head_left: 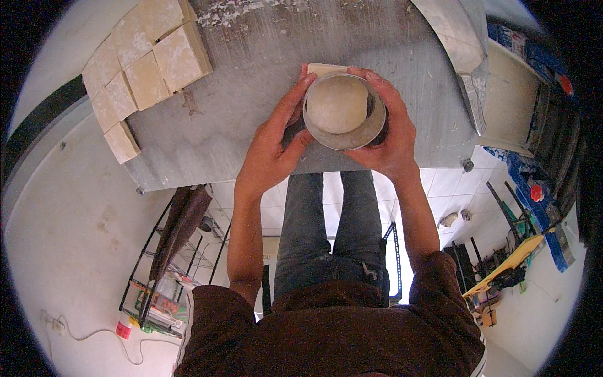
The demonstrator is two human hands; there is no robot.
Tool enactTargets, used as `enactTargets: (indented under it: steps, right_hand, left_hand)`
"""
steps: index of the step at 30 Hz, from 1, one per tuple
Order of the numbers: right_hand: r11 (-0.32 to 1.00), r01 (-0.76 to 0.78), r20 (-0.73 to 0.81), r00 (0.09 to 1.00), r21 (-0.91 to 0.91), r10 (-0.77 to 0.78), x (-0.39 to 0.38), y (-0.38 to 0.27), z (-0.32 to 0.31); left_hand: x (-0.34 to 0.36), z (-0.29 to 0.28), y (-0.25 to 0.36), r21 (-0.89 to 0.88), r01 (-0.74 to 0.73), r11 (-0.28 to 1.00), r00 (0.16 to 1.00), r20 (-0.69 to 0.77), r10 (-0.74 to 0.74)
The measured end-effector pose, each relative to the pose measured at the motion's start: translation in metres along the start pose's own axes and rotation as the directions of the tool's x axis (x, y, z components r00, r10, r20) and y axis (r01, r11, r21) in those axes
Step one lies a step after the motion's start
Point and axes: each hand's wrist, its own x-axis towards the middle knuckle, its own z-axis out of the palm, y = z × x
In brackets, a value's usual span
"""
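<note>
Left hand [276, 139] and right hand [394, 129] clamped around one metal ring [342, 140], one dough piece [336, 103] inside, one knife [462, 55]

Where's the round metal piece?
In the head view, the round metal piece is just right of upper center, over the table, between the left hand and right hand.

The left hand [275, 143] and the right hand [397, 132] hold between them a round metal form [342, 139] over the grey table [232, 132]. Pale dough [338, 105] is seen inside. Dough squares [146, 80] lie at the left.
</note>
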Motion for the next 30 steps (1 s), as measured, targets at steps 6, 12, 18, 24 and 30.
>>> enactTargets:
  steps: [6, 12, 18, 24, 30]
  right_hand:
    - [1.000, 0.017, -0.007, 1.000, -0.015, -0.017, -0.001, 0.002, 0.001]
    - [0.996, 0.043, 0.091, 0.995, -0.073, -0.036, 0.002, -0.001, -0.007]
    - [0.998, 0.045, 0.089, 0.995, -0.052, -0.040, 0.000, 0.001, -0.005]
    - [0.962, 0.165, -0.169, 0.964, -0.217, -0.203, 0.003, -0.005, -0.036]
    - [0.585, -0.337, -0.333, 0.935, -0.738, 0.119, -0.008, -0.011, -0.106]
  left_hand:
    - [0.001, 0.000, 0.000, -0.016, -0.002, 1.000, 1.000, -0.003, 0.002]
    - [0.000, -0.001, 0.001, 0.005, 0.021, 1.000, 1.000, 0.001, -0.021]
    - [0.000, -0.003, -0.002, -0.032, 0.013, 0.999, 1.000, 0.017, -0.013]
    - [0.001, -0.010, -0.007, -0.129, -0.060, 0.990, 0.997, 0.038, 0.066]
    - [0.006, -0.030, 0.026, -0.011, -0.199, 0.980, 0.980, -0.019, 0.199]
